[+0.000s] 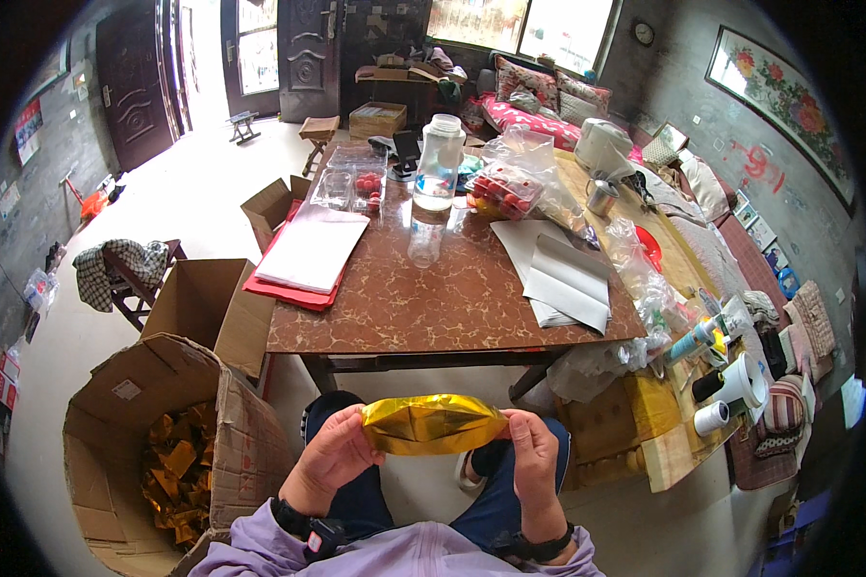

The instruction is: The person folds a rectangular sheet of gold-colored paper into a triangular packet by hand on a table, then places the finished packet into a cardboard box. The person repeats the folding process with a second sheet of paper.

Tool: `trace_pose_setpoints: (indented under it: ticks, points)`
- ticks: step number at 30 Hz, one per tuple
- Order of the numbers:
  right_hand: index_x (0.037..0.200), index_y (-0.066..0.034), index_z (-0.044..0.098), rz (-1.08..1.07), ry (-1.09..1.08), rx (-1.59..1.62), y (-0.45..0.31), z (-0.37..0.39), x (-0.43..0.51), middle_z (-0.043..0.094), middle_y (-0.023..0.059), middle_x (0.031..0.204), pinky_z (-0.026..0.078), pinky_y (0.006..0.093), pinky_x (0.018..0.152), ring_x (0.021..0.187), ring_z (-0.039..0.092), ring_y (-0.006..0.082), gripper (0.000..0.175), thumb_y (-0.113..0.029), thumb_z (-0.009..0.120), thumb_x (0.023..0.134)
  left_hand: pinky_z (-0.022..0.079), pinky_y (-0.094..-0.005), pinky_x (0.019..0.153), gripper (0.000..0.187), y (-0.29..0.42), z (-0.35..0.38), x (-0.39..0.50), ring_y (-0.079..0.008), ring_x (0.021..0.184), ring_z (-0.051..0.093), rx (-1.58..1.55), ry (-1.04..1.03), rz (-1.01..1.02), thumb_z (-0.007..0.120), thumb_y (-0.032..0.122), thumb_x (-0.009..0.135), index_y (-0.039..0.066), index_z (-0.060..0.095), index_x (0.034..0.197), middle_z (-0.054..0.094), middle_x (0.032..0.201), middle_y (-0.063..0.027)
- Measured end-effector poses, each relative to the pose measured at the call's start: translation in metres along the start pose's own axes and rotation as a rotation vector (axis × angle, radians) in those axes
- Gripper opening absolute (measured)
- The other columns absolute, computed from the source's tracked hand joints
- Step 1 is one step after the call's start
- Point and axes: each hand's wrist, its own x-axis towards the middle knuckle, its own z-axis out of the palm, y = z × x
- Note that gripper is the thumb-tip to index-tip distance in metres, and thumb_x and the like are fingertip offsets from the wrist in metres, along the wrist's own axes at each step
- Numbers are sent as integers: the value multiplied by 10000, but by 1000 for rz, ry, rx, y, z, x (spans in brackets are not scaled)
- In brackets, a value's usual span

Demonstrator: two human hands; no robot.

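A folded piece of gold foil paper, boat-like with pointed ends, is held level above my lap. My left hand pinches its left end between thumb and fingers. At its right end, my right hand grips the tip the same way. Many folded gold foil pieces lie in a large open cardboard box on the floor to my left. On the table's left side, a stack of white paper rests on red sheets. Folded white sheets lie at the table's right.
The marbled brown table stands before me. On it are a clear plastic bottle, boxes of red fruit and plastic bags. A wooden bench with thread spools is at the right. Another open cardboard box stands left.
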Motion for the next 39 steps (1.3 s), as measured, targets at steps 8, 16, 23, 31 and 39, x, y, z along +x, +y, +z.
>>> trace_pose_setpoints:
  ticks: [8,16,23,31,39]
  points:
    - [1199,-18,681,258,-169,478,3,-12,-1,720,71,1122,569,302,919,1000,697,147,402,-388,556,1103,636,-416,845,260,-3,8,0,-254,1019,738,-26,9,-10,615,208,1071,9,641,1238,714,1228,-145]
    - [1175,-19,677,390,-350,744,6,-24,-3,702,46,1111,552,285,928,1037,673,133,329,-326,663,1059,647,-460,845,261,-4,3,-3,-312,1041,744,-1,-33,-21,646,192,1047,3,662,1227,711,1239,-179]
    - [1256,3,666,435,-495,908,-3,-20,-8,704,98,1232,545,326,1015,1136,681,199,393,-319,698,1035,623,-469,881,217,0,11,-5,-299,1108,718,-7,-69,-56,663,143,1034,10,689,1203,712,1252,-165]
    - [1258,13,692,337,-593,979,-47,-19,8,702,135,1219,540,343,1025,1117,679,224,357,-258,706,1027,585,-397,846,230,20,69,-2,-265,980,681,194,-156,57,739,182,983,-23,737,1088,689,1109,-157]
    - [1071,55,750,280,-609,960,-104,-9,0,711,167,1109,511,387,999,1048,672,272,405,-323,787,931,543,-347,884,225,22,131,-8,-240,936,654,163,-157,103,807,166,920,-33,758,1014,700,1031,-157]
